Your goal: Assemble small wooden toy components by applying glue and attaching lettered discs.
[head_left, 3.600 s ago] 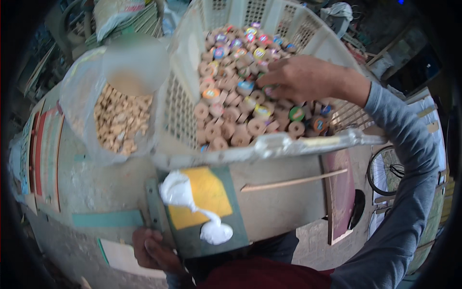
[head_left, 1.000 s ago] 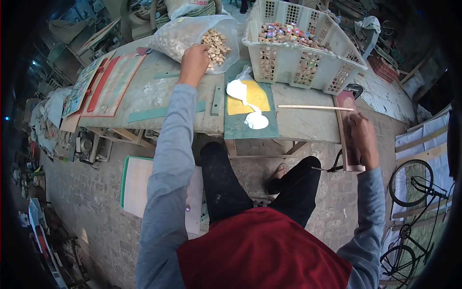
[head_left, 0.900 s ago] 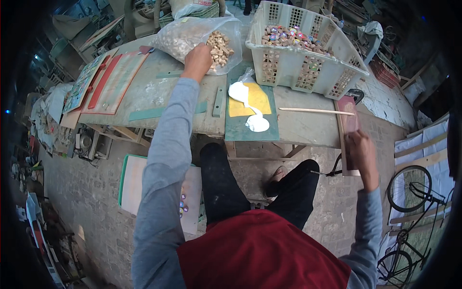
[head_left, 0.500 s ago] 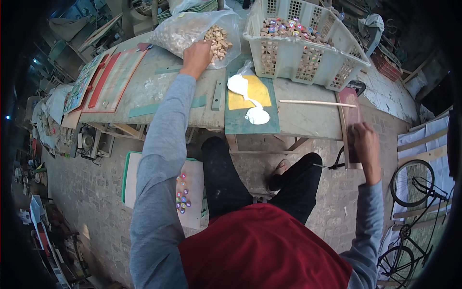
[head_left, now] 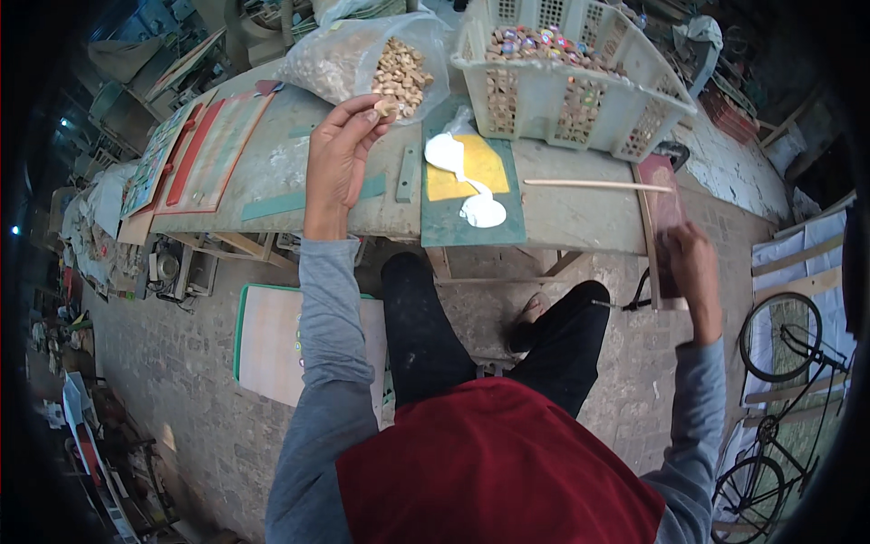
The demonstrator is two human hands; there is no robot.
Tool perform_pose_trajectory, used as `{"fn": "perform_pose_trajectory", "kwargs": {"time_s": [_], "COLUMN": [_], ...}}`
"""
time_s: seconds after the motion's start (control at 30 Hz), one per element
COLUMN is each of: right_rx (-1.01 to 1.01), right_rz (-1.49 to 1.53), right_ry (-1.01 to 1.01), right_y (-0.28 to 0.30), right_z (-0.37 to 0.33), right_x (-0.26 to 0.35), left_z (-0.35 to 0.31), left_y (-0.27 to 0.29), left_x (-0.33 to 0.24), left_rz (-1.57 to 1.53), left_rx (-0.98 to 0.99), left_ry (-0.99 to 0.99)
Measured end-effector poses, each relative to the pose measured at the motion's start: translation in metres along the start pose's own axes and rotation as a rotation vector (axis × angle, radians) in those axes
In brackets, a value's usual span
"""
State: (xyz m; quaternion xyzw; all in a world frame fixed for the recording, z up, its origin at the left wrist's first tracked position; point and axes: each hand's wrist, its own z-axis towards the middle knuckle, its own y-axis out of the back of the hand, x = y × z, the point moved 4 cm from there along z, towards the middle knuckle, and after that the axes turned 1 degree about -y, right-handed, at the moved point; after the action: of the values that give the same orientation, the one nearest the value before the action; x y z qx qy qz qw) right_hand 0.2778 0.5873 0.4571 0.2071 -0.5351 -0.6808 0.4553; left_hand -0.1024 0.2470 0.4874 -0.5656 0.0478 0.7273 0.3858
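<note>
My left hand [head_left: 339,156] pinches a small wooden piece [head_left: 387,107] between thumb and fingers, just in front of an open clear plastic bag [head_left: 331,63] of similar bare wooden pieces [head_left: 401,74]. On the right, my right hand [head_left: 693,267] is closed low over a long reddish board [head_left: 664,204] that juts past the table's front edge. Whatever lies under those fingers is hidden. Between the hands, white paste [head_left: 482,211] is spread in two blobs on a yellow sheet [head_left: 490,168] over a green board [head_left: 444,234]. A thin wooden stick [head_left: 589,185] reaches onto the reddish board.
A white plastic crate [head_left: 625,100] of small pieces, some with coloured tops, stands at the back right. Flat boards [head_left: 210,159] lie at the table's left. Below, a pale green-edged board [head_left: 270,349] sits beside my leg. A bicycle [head_left: 775,399] is at far right.
My left hand has drawn back from the bag's mouth toward me, bringing out a small wooden piece. My right hand stays at the reddish board, slightly shifted.
</note>
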Motion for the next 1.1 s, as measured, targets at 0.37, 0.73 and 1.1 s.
{"fn": "perform_pose_trajectory", "kwargs": {"time_s": [0.37, 0.73, 1.1], "right_rx": [-0.001, 0.027, -0.082], "right_rz": [0.023, 0.053, -0.025], "right_ry": [0.008, 0.056, 0.068], "right_y": [0.0, 0.0, -0.01], "right_z": [-0.003, -0.003, 0.021], "right_x": [0.009, 0.013, 0.004], "left_z": [-0.105, -0.113, -0.11], "left_y": [-0.026, -0.049, -0.05], "left_x": [0.056, 0.062, 0.072], "left_rz": [0.468, 0.76, 0.79], "left_rx": [-0.008, 0.092, 0.095], "left_ry": [0.044, -0.09, -0.09]}}
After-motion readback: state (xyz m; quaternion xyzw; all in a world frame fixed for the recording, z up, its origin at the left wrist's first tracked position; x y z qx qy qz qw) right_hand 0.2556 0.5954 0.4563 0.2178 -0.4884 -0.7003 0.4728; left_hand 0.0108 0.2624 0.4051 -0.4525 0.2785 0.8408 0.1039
